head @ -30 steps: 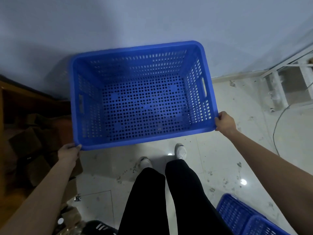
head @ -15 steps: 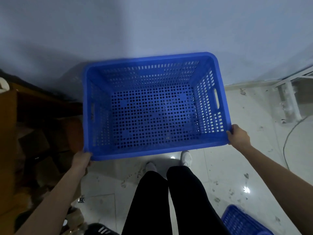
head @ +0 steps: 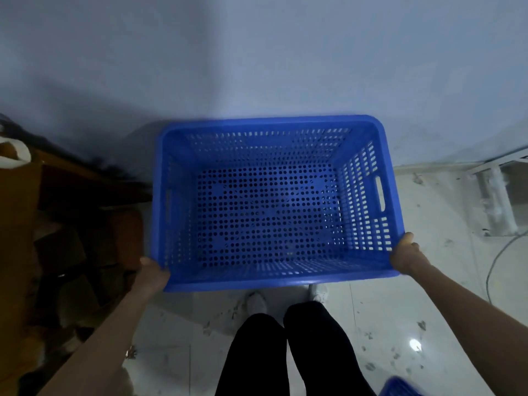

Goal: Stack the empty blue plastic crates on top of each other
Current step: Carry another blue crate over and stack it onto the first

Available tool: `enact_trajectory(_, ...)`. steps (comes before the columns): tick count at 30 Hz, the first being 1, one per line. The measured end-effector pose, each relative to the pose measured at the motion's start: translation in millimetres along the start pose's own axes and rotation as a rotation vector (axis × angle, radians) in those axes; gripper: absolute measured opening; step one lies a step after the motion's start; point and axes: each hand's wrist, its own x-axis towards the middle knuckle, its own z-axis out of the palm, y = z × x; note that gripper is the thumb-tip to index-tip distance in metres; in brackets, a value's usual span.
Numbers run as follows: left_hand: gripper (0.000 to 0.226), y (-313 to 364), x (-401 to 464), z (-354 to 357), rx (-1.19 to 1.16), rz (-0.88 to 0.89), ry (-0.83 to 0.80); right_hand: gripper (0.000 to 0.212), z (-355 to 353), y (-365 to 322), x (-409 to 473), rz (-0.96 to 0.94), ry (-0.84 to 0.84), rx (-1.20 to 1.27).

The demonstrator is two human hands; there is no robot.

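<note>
An empty blue plastic crate (head: 271, 212) with perforated walls and bottom hangs in front of me above the floor, close to the pale wall. My left hand (head: 151, 274) grips its near left corner. At the near right corner my right hand (head: 405, 254) holds the rim. Only a corner of another blue crate (head: 400, 387) shows at the bottom right edge of the view.
Brown cardboard boxes (head: 71, 247) are piled along the left. A white frame (head: 497, 195) and a cable (head: 503, 258) lie on the tiled floor (head: 385, 324) at right. My legs and white shoes are below the crate.
The held crate has shifted right and lower in the view, with both hands still on its corners. The crates at the bottom right have slid nearly out of view.
</note>
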Motion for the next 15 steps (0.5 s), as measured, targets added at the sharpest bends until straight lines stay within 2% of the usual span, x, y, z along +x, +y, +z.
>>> enact_trajectory(3,0.045,9.0,1.1,-16.2,-0.005,0.055,0.007,0.040,-9.1,-3.9,0.6,0.001,-0.098,0.043)
enact_trajectory(8,0.050,65.1,32.1,-50.0,-0.105,0.154,0.081,0.050,-39.7,-34.3,30.9,-0.137,0.012,0.119)
enact_trajectory(12,0.048,125.5,66.9,-73.8,-0.126,0.160,0.141,0.045,-77.4,-83.0,78.8,-0.222,0.038,0.259)
enact_trajectory(15,0.056,161.7,93.2,-88.2,-0.024,0.159,0.217,0.037,-100.0,-115.9,113.0,-0.278,0.108,0.380)
